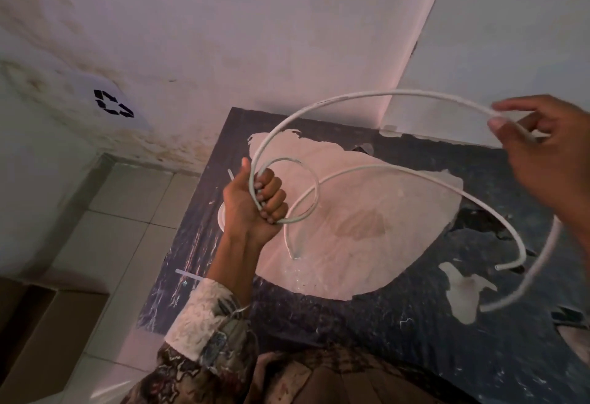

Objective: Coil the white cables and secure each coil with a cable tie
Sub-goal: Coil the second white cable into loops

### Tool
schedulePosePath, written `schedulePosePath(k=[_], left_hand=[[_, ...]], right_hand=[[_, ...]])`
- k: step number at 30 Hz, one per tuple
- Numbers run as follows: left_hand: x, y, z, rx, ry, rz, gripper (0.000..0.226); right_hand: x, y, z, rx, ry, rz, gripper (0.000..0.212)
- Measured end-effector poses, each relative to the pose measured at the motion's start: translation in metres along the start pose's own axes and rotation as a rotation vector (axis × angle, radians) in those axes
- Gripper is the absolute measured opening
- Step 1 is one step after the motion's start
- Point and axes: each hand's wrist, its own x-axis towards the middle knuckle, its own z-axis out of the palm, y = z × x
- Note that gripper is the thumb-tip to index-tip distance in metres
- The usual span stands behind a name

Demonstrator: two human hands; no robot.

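- Head view is showing, far to the left, a brown cardboard box (48,323) sitting on the pale tiled floor (127,212), well apart from the work.
- A thin white plastic cable tie (189,275) is lying on the left edge of the dark table with its peeling top (415,323), just beside the patterned sleeve (204,333). It is sticking out over the edge, so a bump could knock it down.
- The left hand (255,204) is clenching tight around the small loops of the stiff white round cable (319,109), holding them up above the table.
- From that fist the cable is swinging up in one big bow and going across to the right.
- The right hand (549,154) is pinching the cable lightly between thumb and fingertips, near the far end of the bow.
- I think the person is making the next loop. To do it well, the right hand should be bringing the bow back to the fist, making it the same size as the small loops.
- The cable looks springy, so the fist should be squeezing hard.
- Another white cable piece (415,186) is curving over the table on the right, and one loose end (488,307) is hanging low there.
- The white wall (255,36) is standing close behind, so big swings should be staying over the table.
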Motion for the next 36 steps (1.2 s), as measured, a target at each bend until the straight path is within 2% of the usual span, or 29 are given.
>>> schedulePosePath(k=[2, 5, 8, 11, 13, 15, 17, 19, 21, 25, 26, 28, 29, 32, 34, 36], left_hand=[[0.001, -0.005, 0.008, -0.045, -0.007, 0.018, 0.056], [0.0, 0.0, 0.011, -0.093, 0.022, 0.106, 0.049], [-0.001, 0.006, 0.011, -0.101, 0.097, 0.181, 0.047], [-0.003, 0.01, 0.013, -0.074, 0.163, 0.249, 0.047], [-0.003, 0.015, 0.009, -0.062, 0.197, 0.299, 0.045], [-0.001, 0.018, 0.004, -0.035, 0.208, 0.338, 0.042], [0.0, 0.017, 0.001, -0.018, 0.215, 0.35, 0.042], [0.002, 0.018, 0.002, -0.032, 0.233, 0.37, 0.044], [0.005, 0.024, 0.003, -0.081, 0.234, 0.4, 0.045], [0.008, 0.034, 0.002, -0.041, 0.249, 0.442, 0.046], [0.008, 0.033, 0.002, -0.028, 0.261, 0.449, 0.045], [0.009, 0.029, 0.004, -0.036, 0.297, 0.447, 0.046], [0.011, 0.027, 0.006, -0.048, 0.313, 0.44, 0.046], [0.016, 0.024, 0.009, -0.069, 0.338, 0.411, 0.047], [0.02, 0.028, 0.01, -0.112, 0.346, 0.407, 0.047], [0.025, 0.035, 0.009, -0.148, 0.37, 0.418, 0.047]], right_hand=[[0.009, -0.002, 0.005, -0.173, -0.022, -0.017, 0.021], [0.002, 0.002, 0.02, -0.367, -0.207, 0.003, 0.018], [-0.025, 0.023, 0.049, -0.524, -0.355, -0.072, 0.026], [-0.064, 0.041, 0.075, -0.597, -0.451, -0.056, 0.038], [-0.089, 0.049, 0.086, -0.588, -0.495, 0.057, 0.052], [-0.106, 0.052, 0.093, -0.461, -0.477, 0.284, 0.043], [-0.111, 0.051, 0.098, -0.319, -0.411, 0.406, 0.032], [-0.114, 0.049, 0.1, -0.292, -0.379, 0.36, 0.028], [-0.128, 0.048, 0.099, -0.342, -0.415, 0.381, 0.025], [-0.18, 0.05, 0.104, -0.416, -0.68, 0.472, 0.044], [-0.184, 0.047, 0.105, -0.351, -0.655, 0.499, 0.049], [-0.176, 0.041, 0.103, -0.232, -0.498, 0.531, 0.064], [-0.168, 0.041, 0.1, -0.214, -0.438, 0.484, 0.065], [-0.127, 0.052, 0.082, -0.28, -0.326, 0.23, 0.034], [-0.099, 0.052, 0.06, -0.304, -0.525, 0.09, 0.043], [-0.085, 0.049, 0.04, -0.534, -0.906, -0.081, 0.032]])
